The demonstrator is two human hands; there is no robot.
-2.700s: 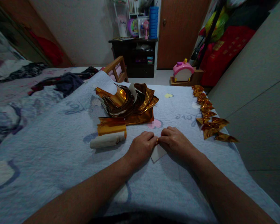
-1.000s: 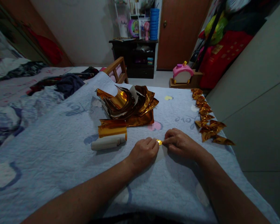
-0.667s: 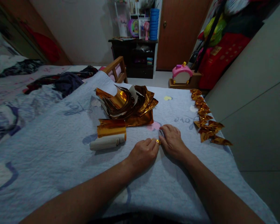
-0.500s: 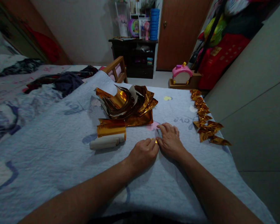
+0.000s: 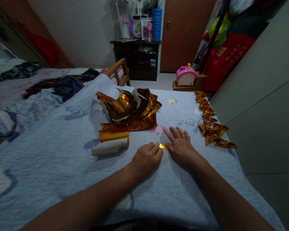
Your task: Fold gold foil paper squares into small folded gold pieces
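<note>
A small piece of gold foil paper (image 5: 162,146) lies on the light blue bedspread (image 5: 69,166), mostly covered by my left hand (image 5: 147,158). The fingers of that hand are curled and pressed down on the foil. My right hand (image 5: 182,147) rests just to the right, its fingers spread, with the thumb at the foil's right end. Beyond the hands sits a fanned, curling stack of gold foil sheets (image 5: 125,104). In front of the stack is a partly rolled sheet (image 5: 110,147), pale on the outside and gold within.
Along the right edge of the bed runs a row of folded gold foil pieces (image 5: 210,120). Rumpled clothes (image 5: 68,87) lie at the left. Past the bed stand a wooden chair (image 5: 121,72), a dark cabinet (image 5: 136,59) and a pink toy case (image 5: 186,75).
My right hand has shifted a little right and its fingers have spread wider. More of the gold foil now shows between the hands. My left hand stays nearly in place.
</note>
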